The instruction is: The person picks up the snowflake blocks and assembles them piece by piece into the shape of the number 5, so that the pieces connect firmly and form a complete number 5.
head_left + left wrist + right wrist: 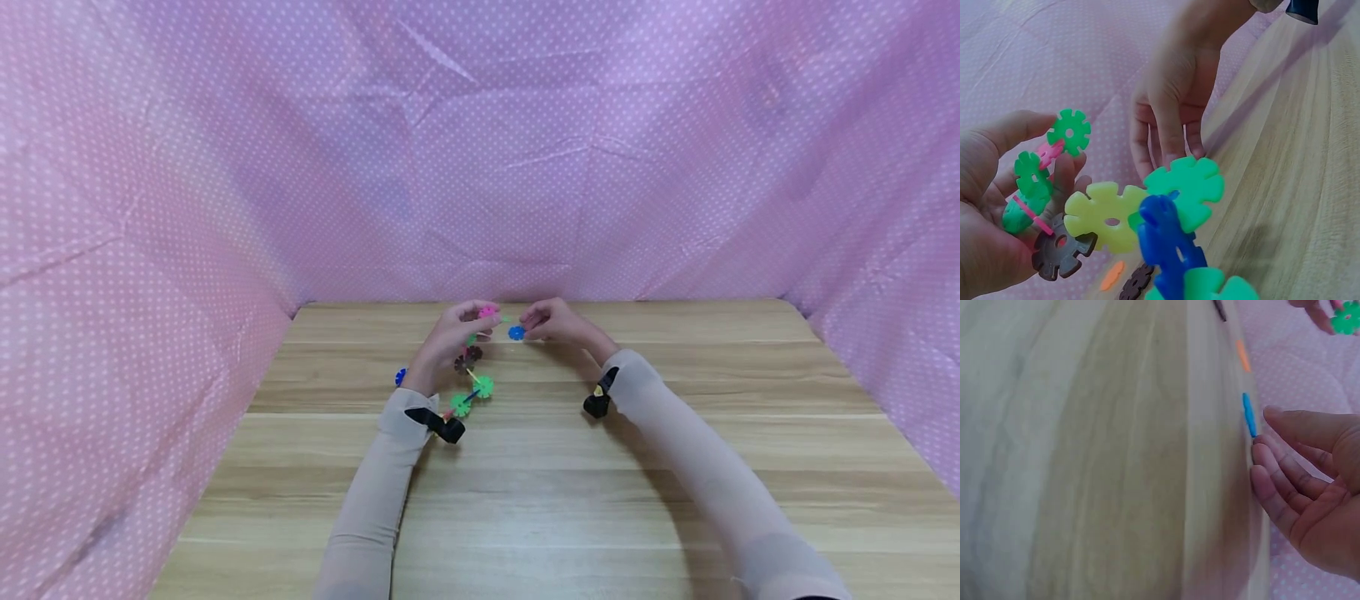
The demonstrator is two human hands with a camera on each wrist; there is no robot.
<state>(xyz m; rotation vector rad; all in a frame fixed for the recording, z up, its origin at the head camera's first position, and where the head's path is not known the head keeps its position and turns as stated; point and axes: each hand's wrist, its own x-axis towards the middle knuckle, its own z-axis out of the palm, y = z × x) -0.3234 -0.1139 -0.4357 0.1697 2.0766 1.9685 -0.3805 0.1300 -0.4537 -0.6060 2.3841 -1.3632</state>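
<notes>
My left hand (448,337) holds one end of a chain of slotted plastic flower discs. In the left wrist view its fingers pinch near a green disc (1069,131) and a pink disc (1051,152). Below them hang a brown disc (1060,249), a yellow disc (1100,219), another green disc (1200,187) and a dark blue disc (1169,244). The chain trails down beside the left wrist. My right hand (558,321) is at the table's far edge, its fingers loosely bent. Its fingertips are right at a light blue disc (1249,415) lying flat on the wood.
An orange disc (1243,356) and a dark brown disc (1137,282) lie along the far side of the wooden table (555,500). A dark blue disc (401,377) shows beside the left wrist. Pink dotted cloth (495,208) hangs behind the table.
</notes>
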